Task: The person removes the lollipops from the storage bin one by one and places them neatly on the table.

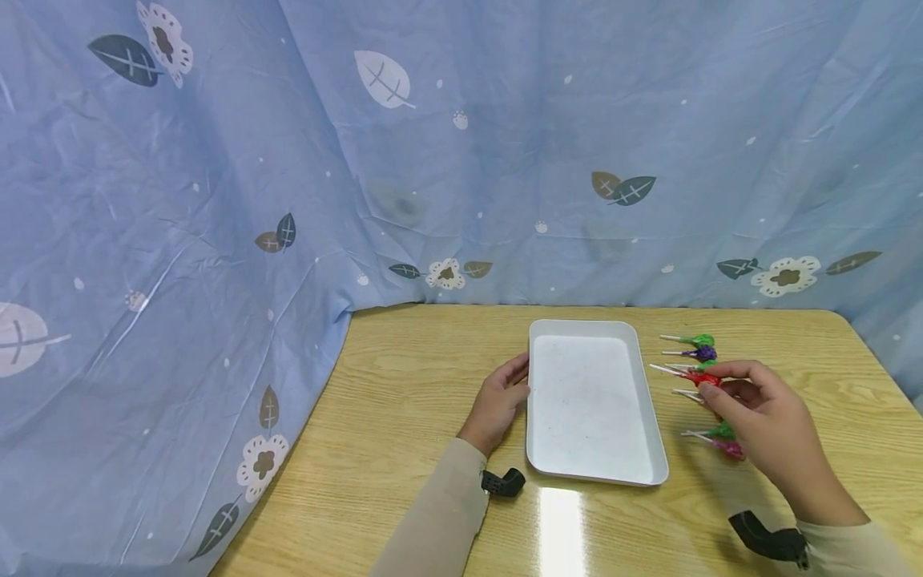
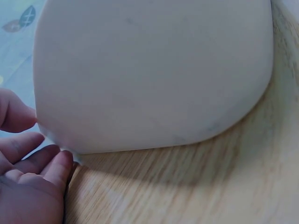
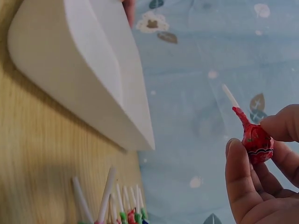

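A white rectangular tray (image 1: 591,473) lies on the table. At its left side my left hand (image 1: 499,405) grips the edge, thumb at the rim and bent fingertips lower on the wall, as the left wrist view shows. My right hand (image 1: 767,417) pinches a red-wrapped lollipop (image 3: 257,142) by its candy end between thumb and fingers. Its white stick points left toward the tray. Under and around that hand is a column of lollipops: a green one (image 1: 703,340), a purple one (image 1: 707,353), a pink one (image 1: 730,449) and several others, partly hidden by the hand.
The wooden table (image 1: 425,361) ends at the back against a blue patterned curtain (image 1: 497,160), which also hangs along the left side. A black wrist mount (image 1: 505,482) sits on the left sleeve, another black mount (image 1: 767,538) on the right.
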Demonstrator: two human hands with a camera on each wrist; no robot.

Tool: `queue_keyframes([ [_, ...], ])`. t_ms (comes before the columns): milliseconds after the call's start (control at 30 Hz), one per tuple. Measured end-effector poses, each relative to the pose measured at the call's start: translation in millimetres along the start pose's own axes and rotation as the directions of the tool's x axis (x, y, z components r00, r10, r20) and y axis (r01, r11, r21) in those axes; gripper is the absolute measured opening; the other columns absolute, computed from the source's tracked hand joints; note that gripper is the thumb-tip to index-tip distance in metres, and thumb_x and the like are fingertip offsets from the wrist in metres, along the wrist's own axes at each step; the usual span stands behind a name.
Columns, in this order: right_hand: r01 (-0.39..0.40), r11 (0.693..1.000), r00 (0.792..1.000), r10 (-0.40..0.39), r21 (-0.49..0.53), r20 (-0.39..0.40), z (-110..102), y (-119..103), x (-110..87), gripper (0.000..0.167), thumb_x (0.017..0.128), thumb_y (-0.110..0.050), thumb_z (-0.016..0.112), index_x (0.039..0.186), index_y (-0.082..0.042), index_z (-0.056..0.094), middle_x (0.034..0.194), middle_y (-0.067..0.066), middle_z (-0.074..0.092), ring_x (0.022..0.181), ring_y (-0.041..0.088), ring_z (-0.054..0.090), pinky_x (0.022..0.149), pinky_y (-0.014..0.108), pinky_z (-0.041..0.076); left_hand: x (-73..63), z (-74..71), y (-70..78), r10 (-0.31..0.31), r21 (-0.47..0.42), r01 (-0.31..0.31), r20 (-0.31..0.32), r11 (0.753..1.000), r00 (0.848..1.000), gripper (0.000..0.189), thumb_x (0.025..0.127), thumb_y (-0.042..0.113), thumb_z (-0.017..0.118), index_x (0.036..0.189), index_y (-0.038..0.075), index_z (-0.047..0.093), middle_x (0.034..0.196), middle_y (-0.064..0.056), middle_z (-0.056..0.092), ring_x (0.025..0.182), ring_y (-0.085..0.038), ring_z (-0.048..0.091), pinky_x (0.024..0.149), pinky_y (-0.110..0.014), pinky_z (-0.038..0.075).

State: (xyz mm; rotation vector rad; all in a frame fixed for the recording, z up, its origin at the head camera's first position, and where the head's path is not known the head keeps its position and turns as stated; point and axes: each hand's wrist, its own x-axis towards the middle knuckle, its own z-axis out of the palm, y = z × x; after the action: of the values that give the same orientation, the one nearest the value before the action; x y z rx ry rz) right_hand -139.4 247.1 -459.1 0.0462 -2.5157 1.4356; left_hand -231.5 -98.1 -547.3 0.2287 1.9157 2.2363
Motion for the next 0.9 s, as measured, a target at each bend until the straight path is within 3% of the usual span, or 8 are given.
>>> queue_keyframes([
  [267, -0.053, 0.999, 0.999, 0.053, -0.002, -0.006, -10.5, 7.6, -8.6, 0.029, 0.109, -0.02, 0.071, 0.131, -0.002, 0.064, 0.11, -0.01, 0.066, 0.091, 0.001, 0.066, 0.062, 0.024, 0.055, 0.4, -1.6, -0.2, 0.003, 0.024, -0.003, 0.002, 1.0, 1.0, 0.06, 0.104, -0.004, 0.055, 0.163, -0.001, 0.046, 0.163, -0.015, 0.05, 0.147, -0.027, 0.051, 0.116, -0.035, 0.046],
  [500, -0.064, 0.996, 0.998, 0.062, -0.058, -0.024, -17.6, 18.2, -15.5, 0.031, 0.109, -0.025, 0.071, 0.131, -0.003, 0.065, 0.121, -0.008, 0.061, 0.094, -0.006, 0.063, 0.062, 0.022, 0.054, 0.0, -2.3, 0.1, -0.007, 0.061, 0.007, -0.002, 0.998, 1.0, 0.06, 0.105, -0.002, 0.056, 0.164, 0.002, 0.047, 0.162, -0.011, 0.052, 0.146, -0.021, 0.052, 0.116, -0.034, 0.046],
  [767, -0.113, 0.982, 0.993, 0.108, -0.15, -0.043, -21.7, 31.8, -26.8, 0.034, 0.11, -0.024, 0.07, 0.132, 0.001, 0.068, 0.112, -0.024, 0.06, 0.088, -0.01, 0.059, 0.058, 0.024, 0.052, -0.4, -2.6, -0.1, -0.012, 0.059, 0.012, -0.002, 0.998, 1.0, 0.059, 0.105, -0.003, 0.055, 0.164, 0.003, 0.048, 0.162, -0.01, 0.052, 0.146, -0.022, 0.051, 0.116, -0.034, 0.046],
  [900, -0.135, 0.977, 0.991, 0.134, -0.163, -0.014, -26.6, 37.5, -31.3, 0.034, 0.11, -0.024, 0.07, 0.133, 0.001, 0.068, 0.111, -0.026, 0.061, 0.087, -0.007, 0.06, 0.06, 0.024, 0.052, -0.5, -2.7, -0.2, -0.015, 0.056, 0.016, -0.006, 0.998, 1.0, 0.059, 0.105, -0.002, 0.055, 0.164, 0.003, 0.048, 0.162, -0.01, 0.053, 0.146, -0.021, 0.052, 0.116, -0.035, 0.047],
])
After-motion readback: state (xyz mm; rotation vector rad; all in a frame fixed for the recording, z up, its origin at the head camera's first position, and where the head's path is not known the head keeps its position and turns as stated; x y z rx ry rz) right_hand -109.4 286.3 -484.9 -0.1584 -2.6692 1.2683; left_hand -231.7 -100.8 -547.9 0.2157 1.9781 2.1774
